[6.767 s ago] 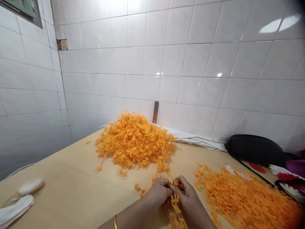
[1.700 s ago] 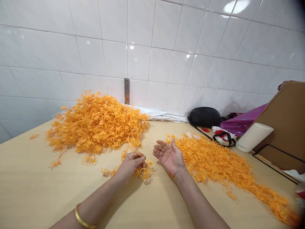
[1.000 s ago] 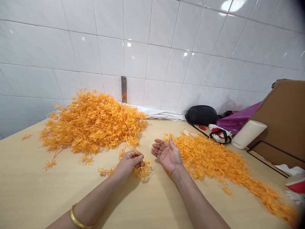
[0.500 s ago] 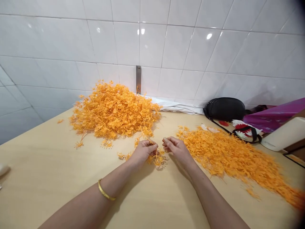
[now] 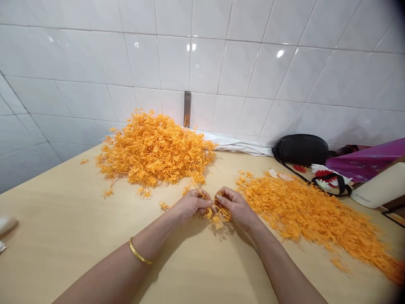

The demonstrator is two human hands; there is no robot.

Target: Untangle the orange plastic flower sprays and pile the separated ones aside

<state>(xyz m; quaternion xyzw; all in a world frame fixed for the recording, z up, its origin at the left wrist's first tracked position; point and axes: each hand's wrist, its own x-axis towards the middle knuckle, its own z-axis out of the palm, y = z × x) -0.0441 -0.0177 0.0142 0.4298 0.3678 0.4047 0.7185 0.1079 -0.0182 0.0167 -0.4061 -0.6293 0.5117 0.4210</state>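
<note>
My left hand [image 5: 193, 207] is closed on a thin orange artificial flower stem, pinched between thumb and fingers. The stem's flower sprig [image 5: 217, 218] hangs just above the table between my hands. My right hand [image 5: 233, 206] is closed in a pinch at the sprig's right side, with orange strands at its fingertips. Behind my left hand rises a tall heap of branching orange artificial flower stems [image 5: 155, 147]. To the right of my right hand spreads a flatter pile of small orange pieces [image 5: 303, 207].
A black bag [image 5: 300, 148] with a strap lies at the back right, near red and white artificial flowers [image 5: 325, 179]. Beside them are a purple bag [image 5: 363, 158] and a cream bottle [image 5: 382, 185]. White cloth [image 5: 234, 144] runs along the tiled wall. A white object [image 5: 6, 224] sits at the left edge.
My right hand has closed in on the sprig and now pinches at it. The sprig has turned out to the right from my left hand. The view has shifted slightly.
</note>
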